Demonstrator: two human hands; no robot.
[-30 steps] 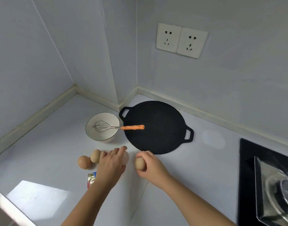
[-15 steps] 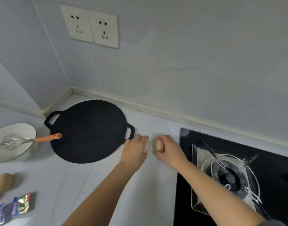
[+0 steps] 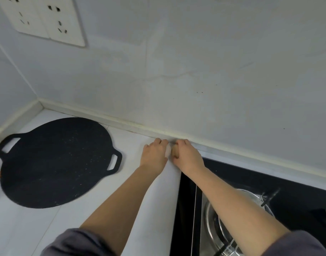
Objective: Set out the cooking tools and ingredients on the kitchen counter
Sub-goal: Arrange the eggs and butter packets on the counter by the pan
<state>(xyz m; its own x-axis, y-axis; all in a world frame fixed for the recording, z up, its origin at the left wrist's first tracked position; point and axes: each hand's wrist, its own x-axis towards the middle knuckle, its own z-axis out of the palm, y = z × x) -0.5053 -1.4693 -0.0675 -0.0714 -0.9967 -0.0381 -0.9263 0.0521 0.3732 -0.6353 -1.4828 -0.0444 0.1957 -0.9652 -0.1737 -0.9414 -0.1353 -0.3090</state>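
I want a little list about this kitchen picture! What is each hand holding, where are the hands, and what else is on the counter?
left hand: closed around a pale egg
right hand: closed around a brown egg
where the hands are: side by side, low over the white counter near the back wall
left of the hands: black griddle pan, flat on the counter
right of the hands: black gas stove with a metal burner ring
on the wall: two sockets
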